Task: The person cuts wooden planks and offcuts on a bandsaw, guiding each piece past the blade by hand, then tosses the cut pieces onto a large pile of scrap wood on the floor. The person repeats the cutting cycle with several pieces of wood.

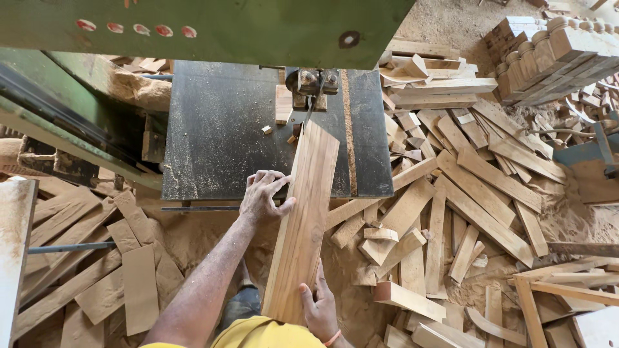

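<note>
A long pale wooden plank [304,212] lies lengthwise on the dark metal saw table [219,129], its far end at the blade guide [312,82] of the green band saw [193,26]. My left hand [263,193] rests on the plank's left edge near the table's front, fingers spread. My right hand [320,308] grips the plank's near end from the right side, close to my body. Small wood chips [266,129] lie on the table by the blade.
Heaps of cut wooden slats [464,193] cover the sawdust floor to the right. More offcuts [97,258] lie at the left. Turned wooden posts [554,51] are stacked at the top right. A pale board [13,245] stands at the far left.
</note>
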`<move>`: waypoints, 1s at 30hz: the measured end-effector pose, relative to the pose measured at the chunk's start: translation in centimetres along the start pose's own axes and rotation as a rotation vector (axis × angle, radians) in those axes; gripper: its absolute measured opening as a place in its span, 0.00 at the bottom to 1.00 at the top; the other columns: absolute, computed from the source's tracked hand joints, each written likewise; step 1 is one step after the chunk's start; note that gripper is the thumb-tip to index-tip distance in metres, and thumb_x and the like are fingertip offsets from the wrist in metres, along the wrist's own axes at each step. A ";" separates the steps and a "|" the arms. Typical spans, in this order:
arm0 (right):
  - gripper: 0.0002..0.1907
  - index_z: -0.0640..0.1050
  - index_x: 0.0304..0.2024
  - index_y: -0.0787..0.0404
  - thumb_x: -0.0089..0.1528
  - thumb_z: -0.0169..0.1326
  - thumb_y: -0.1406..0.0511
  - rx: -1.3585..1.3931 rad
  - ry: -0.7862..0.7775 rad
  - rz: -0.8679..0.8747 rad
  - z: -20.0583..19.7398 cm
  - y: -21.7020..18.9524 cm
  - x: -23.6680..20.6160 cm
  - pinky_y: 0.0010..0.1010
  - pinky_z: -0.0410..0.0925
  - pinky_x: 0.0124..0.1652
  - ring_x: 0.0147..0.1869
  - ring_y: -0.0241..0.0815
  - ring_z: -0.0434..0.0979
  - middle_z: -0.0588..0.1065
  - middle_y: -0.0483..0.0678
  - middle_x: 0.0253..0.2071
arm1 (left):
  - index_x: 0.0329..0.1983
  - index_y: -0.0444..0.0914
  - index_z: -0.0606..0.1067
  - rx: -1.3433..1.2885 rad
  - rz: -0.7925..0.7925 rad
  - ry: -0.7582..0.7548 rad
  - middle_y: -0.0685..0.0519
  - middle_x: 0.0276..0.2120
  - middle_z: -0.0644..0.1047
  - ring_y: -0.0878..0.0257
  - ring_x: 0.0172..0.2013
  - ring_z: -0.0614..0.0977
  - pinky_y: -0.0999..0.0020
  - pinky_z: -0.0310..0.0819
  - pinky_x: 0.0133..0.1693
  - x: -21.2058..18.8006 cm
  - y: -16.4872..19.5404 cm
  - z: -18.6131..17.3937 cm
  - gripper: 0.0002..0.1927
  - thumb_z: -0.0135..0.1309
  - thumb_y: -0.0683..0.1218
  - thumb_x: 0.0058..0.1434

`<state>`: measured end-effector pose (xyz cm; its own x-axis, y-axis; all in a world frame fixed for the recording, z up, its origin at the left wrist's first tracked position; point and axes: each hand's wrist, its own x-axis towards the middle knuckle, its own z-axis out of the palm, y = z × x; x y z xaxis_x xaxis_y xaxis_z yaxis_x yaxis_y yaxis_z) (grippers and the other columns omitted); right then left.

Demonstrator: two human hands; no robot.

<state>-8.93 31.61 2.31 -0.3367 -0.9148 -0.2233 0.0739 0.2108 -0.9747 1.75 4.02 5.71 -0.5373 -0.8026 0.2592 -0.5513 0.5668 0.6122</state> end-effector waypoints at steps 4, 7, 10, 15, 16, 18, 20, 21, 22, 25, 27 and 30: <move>0.40 0.49 0.76 0.68 0.67 0.52 0.65 0.026 0.015 0.020 0.3 -0.2 0.9 0.27 0.65 0.61 0.66 0.38 0.71 0.68 0.54 0.70 | 0.57 0.40 0.79 -0.005 -0.007 0.014 0.54 0.52 0.76 0.57 0.58 0.71 0.55 0.58 0.63 0.2 -0.4 0.6 0.28 0.62 0.56 0.55; 0.39 0.50 0.76 0.67 0.68 0.52 0.63 0.005 0.027 0.033 0.2 -0.5 1.2 0.26 0.69 0.56 0.59 0.36 0.75 0.73 0.53 0.66 | 0.58 0.40 0.78 0.026 0.006 0.014 0.54 0.51 0.76 0.57 0.58 0.71 0.55 0.58 0.63 0.3 -1.0 1.2 0.28 0.61 0.58 0.58; 0.38 0.52 0.76 0.66 0.68 0.52 0.62 -0.090 0.036 0.028 0.0 -1.0 1.5 0.22 0.70 0.44 0.45 0.31 0.74 0.77 0.49 0.59 | 0.57 0.41 0.79 0.054 -0.023 0.001 0.55 0.51 0.76 0.58 0.58 0.71 0.56 0.58 0.63 0.3 -1.3 1.8 0.26 0.59 0.59 0.60; 0.39 0.52 0.76 0.64 0.66 0.52 0.62 -0.087 0.044 0.078 -0.1 -1.2 2.2 0.18 0.65 0.29 0.29 0.25 0.64 0.79 0.44 0.47 | 0.59 0.41 0.79 0.059 -0.034 0.021 0.55 0.51 0.76 0.59 0.58 0.70 0.57 0.58 0.63 0.4 -1.4 2.1 0.27 0.58 0.60 0.62; 0.39 0.53 0.76 0.64 0.67 0.53 0.62 -0.104 0.051 0.077 -0.2 -1.2 2.2 0.18 0.66 0.29 0.29 0.26 0.65 0.79 0.44 0.47 | 0.59 0.42 0.79 0.059 -0.042 0.020 0.56 0.51 0.76 0.59 0.58 0.70 0.57 0.58 0.63 0.4 -1.4 2.2 0.26 0.57 0.60 0.63; 0.38 0.55 0.76 0.64 0.67 0.53 0.62 -0.134 0.066 0.073 -0.3 -1.0 2.5 0.18 0.66 0.30 0.30 0.26 0.65 0.80 0.45 0.47 | 0.58 0.42 0.79 0.066 -0.039 0.030 0.56 0.51 0.76 0.59 0.58 0.70 0.57 0.59 0.63 0.4 -1.4 2.3 0.27 0.57 0.62 0.63; 0.36 0.53 0.76 0.67 0.71 0.52 0.64 -0.071 0.015 -0.102 -0.4 -0.8 2.6 0.20 0.67 0.44 0.47 0.27 0.70 0.76 0.48 0.57 | 0.58 0.42 0.79 0.072 -0.048 0.027 0.56 0.50 0.76 0.59 0.57 0.70 0.57 0.59 0.62 0.5 -1.4 2.3 0.28 0.56 0.63 0.64; 0.35 0.52 0.76 0.68 0.72 0.52 0.64 -0.039 -0.008 -0.189 -0.4 -0.7 2.7 0.21 0.68 0.51 0.55 0.28 0.72 0.75 0.49 0.62 | 0.58 0.42 0.80 0.072 -0.058 0.019 0.55 0.50 0.76 0.59 0.57 0.70 0.57 0.59 0.61 0.5 -1.4 2.3 0.28 0.56 0.64 0.65; 0.35 0.53 0.76 0.68 0.72 0.51 0.65 -0.055 -0.005 -0.203 -0.4 -0.7 2.8 0.21 0.68 0.51 0.55 0.28 0.72 0.74 0.50 0.63 | 0.58 0.42 0.80 0.071 -0.069 0.012 0.55 0.49 0.75 0.59 0.56 0.70 0.57 0.59 0.60 0.4 -1.3 2.3 0.28 0.55 0.64 0.65; 0.35 0.54 0.76 0.65 0.71 0.52 0.65 -0.110 0.032 -0.128 -0.7 -0.5 3.1 0.21 0.67 0.44 0.47 0.29 0.70 0.75 0.49 0.57 | 0.57 0.43 0.81 0.082 -0.072 0.035 0.56 0.50 0.76 0.59 0.55 0.70 0.57 0.59 0.60 0.5 -1.2 2.3 0.28 0.54 0.65 0.64; 0.36 0.56 0.76 0.61 0.67 0.52 0.64 -0.142 0.095 0.074 -0.9 -0.5 3.2 0.21 0.65 0.31 0.30 0.28 0.65 0.79 0.45 0.43 | 0.57 0.44 0.81 0.077 -0.092 0.031 0.57 0.49 0.75 0.60 0.55 0.70 0.57 0.59 0.59 0.6 -1.0 2.3 0.28 0.54 0.66 0.64; 0.38 0.56 0.79 0.59 0.68 0.53 0.64 -0.187 0.104 0.132 -1.1 -0.4 3.6 0.23 0.61 0.29 0.29 0.31 0.60 0.72 0.48 0.33 | 0.57 0.45 0.81 0.094 -0.108 0.024 0.57 0.48 0.75 0.60 0.53 0.70 0.58 0.59 0.57 0.8 -1.0 2.3 0.29 0.52 0.67 0.64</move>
<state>-11.22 28.64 1.86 -0.4314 -0.8366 -0.3377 -0.0484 0.3953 -0.9173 0.42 3.27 3.62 -0.4570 -0.8634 0.2138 -0.6634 0.4910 0.5647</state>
